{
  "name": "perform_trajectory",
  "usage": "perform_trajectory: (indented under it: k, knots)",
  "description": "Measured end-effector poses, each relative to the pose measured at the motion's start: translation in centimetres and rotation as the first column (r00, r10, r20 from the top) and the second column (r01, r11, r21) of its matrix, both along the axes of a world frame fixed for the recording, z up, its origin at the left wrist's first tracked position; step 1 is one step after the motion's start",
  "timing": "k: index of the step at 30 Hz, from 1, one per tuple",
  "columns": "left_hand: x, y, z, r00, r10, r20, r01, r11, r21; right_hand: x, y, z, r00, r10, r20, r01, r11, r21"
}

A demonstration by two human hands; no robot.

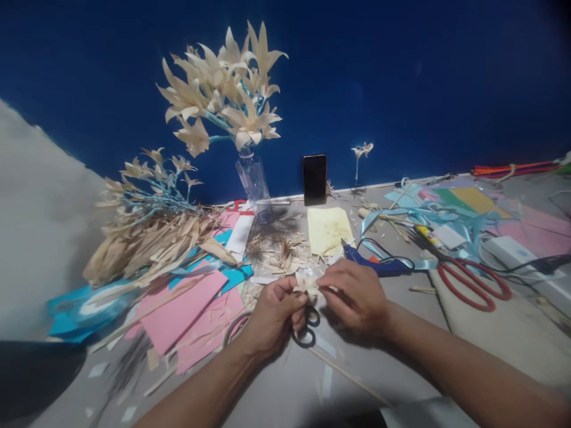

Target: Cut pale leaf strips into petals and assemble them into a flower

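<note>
Between my two hands is a small cream flower (307, 284), near the middle of the head view. My left hand (277, 309) is closed on its lower left side, fingers pinched together. From the right, my right hand (354, 294) pinches one of its petals with thumb and fingertips. Black-handled scissors (305, 337) show just below the flower, their blades hidden. A thin stick (348, 375) slants across the table beneath my hands. Just beyond my right hand lies a blue glue gun (379, 266).
A bottle (255, 184) holds tall cream flowers; smaller blue-stemmed flowers (165, 184) and dried husks (147, 244) lie left. Pink paper (182, 309) is near my left arm. A phone (314, 179) leans on the wall. Red-handled scissors (475, 284) and blue ribbon (379, 220) are right.
</note>
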State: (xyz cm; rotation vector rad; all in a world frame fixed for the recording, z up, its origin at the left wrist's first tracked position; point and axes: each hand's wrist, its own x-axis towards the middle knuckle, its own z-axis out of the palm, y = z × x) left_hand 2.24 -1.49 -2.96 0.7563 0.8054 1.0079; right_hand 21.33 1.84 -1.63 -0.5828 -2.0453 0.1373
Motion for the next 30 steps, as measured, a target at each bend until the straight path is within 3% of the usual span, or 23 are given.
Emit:
perform_trajectory:
  k: [7, 16, 21, 25, 28, 30]
  knots:
    - [-0.4, 0.2, 1.1, 0.927, 0.207, -0.312, -0.149, 0.969, 0.198, 0.0, 1.1, 0.0, 0.994, -0.1, -0.036, 0.095, 0.989, -0.114]
    - [-1.0, 0.3, 1.5, 0.832, 0.372, -0.412, -0.163, 0.873, 0.46, -0.1, 0.8, -0.8, 0.995, -0.011, 0.104, 0.028, 0.987, -0.16]
    - [-0.9, 0.1, 1.6, 0.875, 0.313, -0.369, -0.213, 0.934, 0.288, -0.1, 0.8, -0.8, 0.99, -0.002, 0.138, 0.026, 0.985, -0.172]
    - [-0.9, 0.3, 1.2, 0.945, 0.202, -0.259, -0.17, 0.976, 0.139, -0.1, 0.9, -0.9, 0.988, 0.001, 0.157, 0.022, 0.989, -0.146]
    - [-0.9, 0.6, 0.7, 0.978, 0.128, -0.167, -0.113, 0.989, 0.1, -0.1, 0.9, -1.1, 0.986, 0.011, 0.167, 0.014, 0.989, -0.15]
    - [-1.0, 0.6, 0.5, 0.975, 0.117, -0.191, -0.096, 0.989, 0.114, -0.2, 0.9, -1.1, 0.985, 0.013, 0.17, 0.013, 0.988, -0.154]
